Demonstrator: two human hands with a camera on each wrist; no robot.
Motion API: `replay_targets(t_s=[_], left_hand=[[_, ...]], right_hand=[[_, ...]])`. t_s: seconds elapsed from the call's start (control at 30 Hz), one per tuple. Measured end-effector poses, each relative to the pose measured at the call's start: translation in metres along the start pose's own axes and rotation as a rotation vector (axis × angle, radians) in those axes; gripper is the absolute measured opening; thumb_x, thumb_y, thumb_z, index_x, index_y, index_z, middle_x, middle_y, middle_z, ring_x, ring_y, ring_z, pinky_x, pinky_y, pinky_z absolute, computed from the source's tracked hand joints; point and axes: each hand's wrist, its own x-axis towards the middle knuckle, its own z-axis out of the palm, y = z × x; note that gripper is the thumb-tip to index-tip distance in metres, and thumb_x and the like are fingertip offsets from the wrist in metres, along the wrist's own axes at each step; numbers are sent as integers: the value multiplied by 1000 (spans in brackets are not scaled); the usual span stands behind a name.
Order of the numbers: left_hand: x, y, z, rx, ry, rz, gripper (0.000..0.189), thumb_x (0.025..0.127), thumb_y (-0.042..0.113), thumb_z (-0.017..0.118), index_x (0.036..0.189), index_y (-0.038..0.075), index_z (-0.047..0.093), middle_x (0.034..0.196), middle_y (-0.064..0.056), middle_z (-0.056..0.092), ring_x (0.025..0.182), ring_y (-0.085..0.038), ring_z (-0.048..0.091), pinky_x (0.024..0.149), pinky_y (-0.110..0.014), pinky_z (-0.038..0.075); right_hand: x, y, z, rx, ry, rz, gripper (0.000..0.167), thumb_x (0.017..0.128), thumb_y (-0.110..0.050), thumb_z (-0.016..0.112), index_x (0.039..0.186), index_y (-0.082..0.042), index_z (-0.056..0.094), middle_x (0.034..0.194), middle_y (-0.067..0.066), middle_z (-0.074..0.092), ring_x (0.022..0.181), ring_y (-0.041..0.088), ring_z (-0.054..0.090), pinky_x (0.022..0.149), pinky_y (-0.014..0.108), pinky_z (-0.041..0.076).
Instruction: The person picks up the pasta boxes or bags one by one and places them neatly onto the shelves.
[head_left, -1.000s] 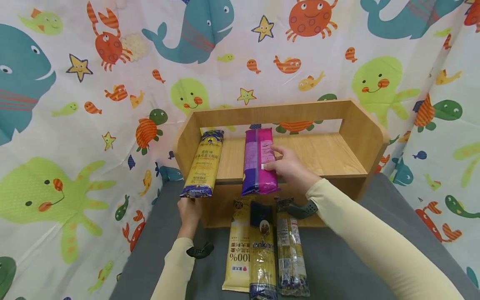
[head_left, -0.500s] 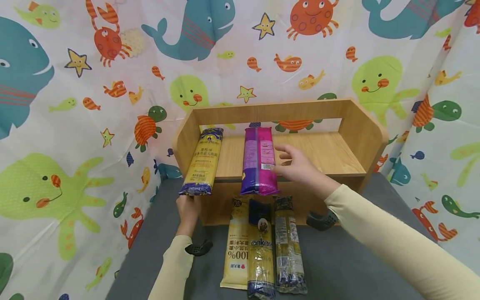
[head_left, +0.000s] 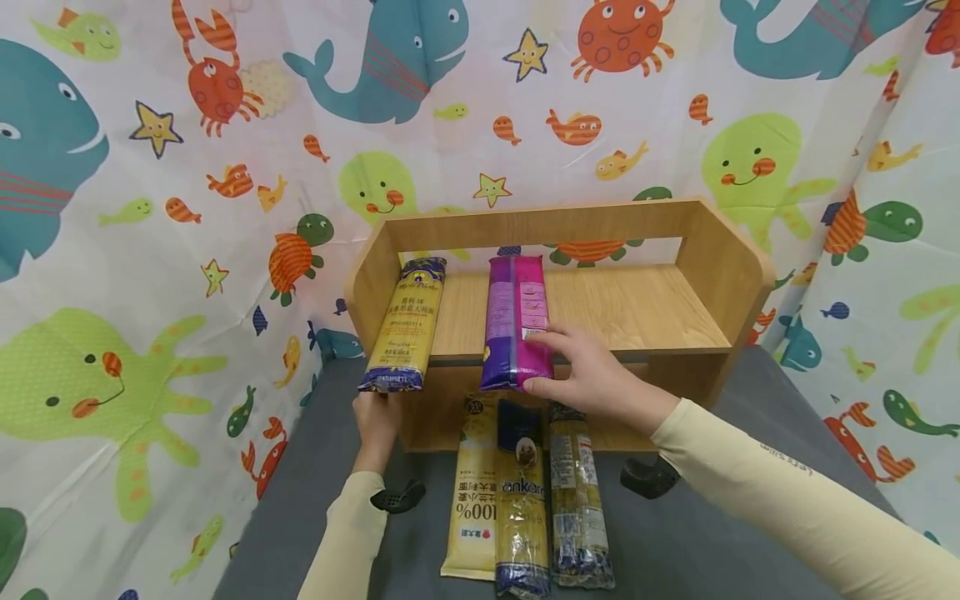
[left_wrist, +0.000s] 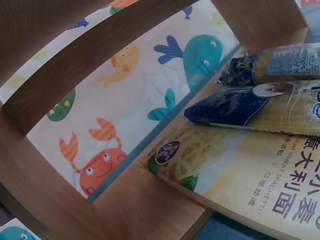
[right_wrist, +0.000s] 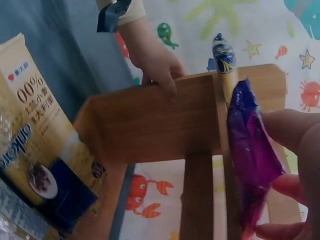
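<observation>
A purple and pink packet lies on the upper board of a small wooden shelf, its near end jutting over the front edge. My right hand is at its near right corner, the fingertips touching the top and the thumb by the end. My left hand grips the edge of the shelf's left side panel, thumb and fingers on either side in the right wrist view. Above that hand in the head view, a yellow and blue pasta packet lies on the upper board along the left side.
Below, several spaghetti packets lie side by side: a cream packet, an ankara packet and a clear-wrapped packet. Their far ends reach into the lower compartment. A grey cloth covers the table, with a sea-animal curtain behind.
My right hand drew off the purple packet's right edge, then came down to its near right corner and touches it again. The left hand and the packets have stayed nearly still.
</observation>
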Motion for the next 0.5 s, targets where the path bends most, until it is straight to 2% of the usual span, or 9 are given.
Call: replay_targets(t_s=[0.13, 0.27, 0.5], left_hand=[[1, -1, 1, -5, 2, 12, 27, 103, 16, 57, 120, -1, 67, 98, -25, 75, 73, -36, 67, 65, -53, 51], [1, 0, 0, -18, -6, -3, 26, 103, 16, 57, 121, 0, 66, 98, -24, 75, 70, -34, 63, 62, -49, 49], [0, 1, -1, -26, -31, -23, 28, 104, 18, 57, 124, 1, 65, 96, -22, 75, 67, -29, 57, 60, -39, 44]], right_hand=[[0, 2, 6, 25, 8, 0, 67, 91, -28, 74, 149, -7, 50, 161, 24, 34, 138, 45, 45, 103, 58, 49], [4, 2, 10, 54, 12, 4, 65, 91, -29, 72, 149, -8, 51, 162, 27, 30, 140, 49, 41, 103, 61, 48], [11, 1, 19, 48, 48, 7, 57, 89, -28, 72, 142, -11, 59, 162, 26, 33, 141, 51, 41, 104, 63, 46]])
